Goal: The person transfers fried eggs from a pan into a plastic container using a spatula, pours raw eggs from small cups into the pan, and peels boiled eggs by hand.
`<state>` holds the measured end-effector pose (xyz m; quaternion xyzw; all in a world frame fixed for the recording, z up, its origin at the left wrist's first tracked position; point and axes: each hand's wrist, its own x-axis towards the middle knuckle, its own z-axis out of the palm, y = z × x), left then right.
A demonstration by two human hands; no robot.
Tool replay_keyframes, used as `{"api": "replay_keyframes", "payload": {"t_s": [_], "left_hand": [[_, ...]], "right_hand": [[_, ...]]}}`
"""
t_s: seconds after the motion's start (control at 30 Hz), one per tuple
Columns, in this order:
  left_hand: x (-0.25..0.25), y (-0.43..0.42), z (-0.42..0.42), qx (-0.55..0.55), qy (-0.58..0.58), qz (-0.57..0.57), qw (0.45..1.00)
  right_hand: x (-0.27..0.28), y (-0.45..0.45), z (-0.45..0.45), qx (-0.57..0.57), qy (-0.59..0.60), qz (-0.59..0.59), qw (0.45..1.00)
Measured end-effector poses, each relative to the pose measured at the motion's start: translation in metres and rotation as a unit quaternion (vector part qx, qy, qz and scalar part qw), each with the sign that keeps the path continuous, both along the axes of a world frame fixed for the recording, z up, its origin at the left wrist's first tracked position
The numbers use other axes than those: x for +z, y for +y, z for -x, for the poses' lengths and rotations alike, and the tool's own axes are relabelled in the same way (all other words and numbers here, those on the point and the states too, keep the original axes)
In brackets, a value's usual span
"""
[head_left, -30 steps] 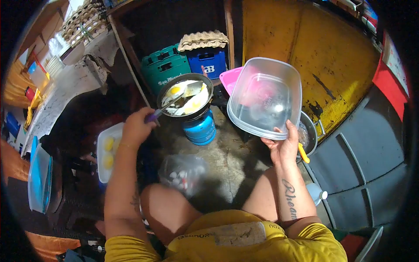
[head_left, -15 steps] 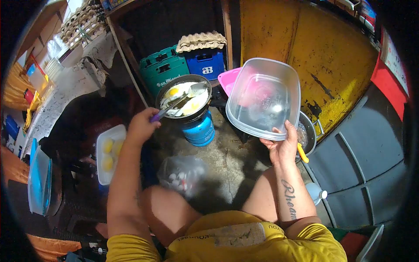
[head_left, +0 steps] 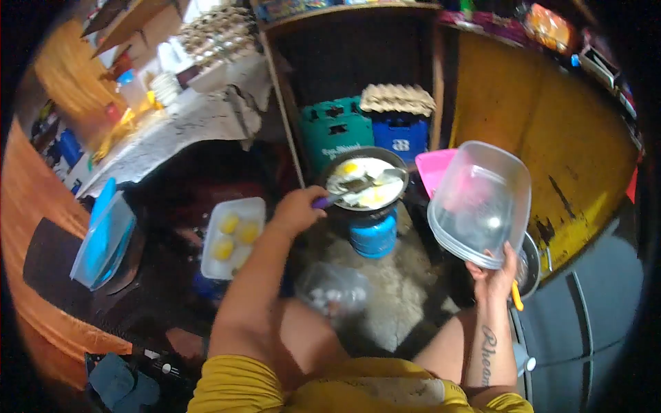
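Observation:
My left hand (head_left: 301, 208) is closed round the purple handle of a spatula (head_left: 341, 195). The spatula's metal blade rests among fried eggs (head_left: 372, 196) in a round frying pan (head_left: 405, 187). Under the pan stands a small blue gas cylinder (head_left: 374, 235). My right hand (head_left: 492, 274) grips the lower edge of a clear plastic container (head_left: 480, 196), tilted up with its open side toward me; its stacked rims suggest several nested together. To the left, a white tray (head_left: 208, 251) holds several yellow rounded pieces.
Behind the pan are a green crate (head_left: 335, 138) and a blue crate (head_left: 401, 134) topped with egg trays (head_left: 397, 100). A pink plastic piece (head_left: 432, 171) and a pot (head_left: 529, 267) lie near the container. A plastic bag (head_left: 334, 292) sits on the floor. A blue-lidded container (head_left: 107, 241) stands at left.
The head view has swung left, so everything appears farther right and a little lower. Both hands keep their holds on the spatula and the container.

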<state>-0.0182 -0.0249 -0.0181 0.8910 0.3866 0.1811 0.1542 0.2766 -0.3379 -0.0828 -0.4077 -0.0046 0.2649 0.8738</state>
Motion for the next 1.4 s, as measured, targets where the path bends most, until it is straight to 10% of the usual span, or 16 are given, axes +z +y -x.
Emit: {"api": "replay_keyframes", "payload": {"t_s": [1.4], "left_hand": [[-0.008, -0.033, -0.022, 0.045, -0.013, -0.020, 0.999]], "right_hand": [[0.008, -0.007, 0.013, 0.047, -0.027, 0.013, 0.998]]}}
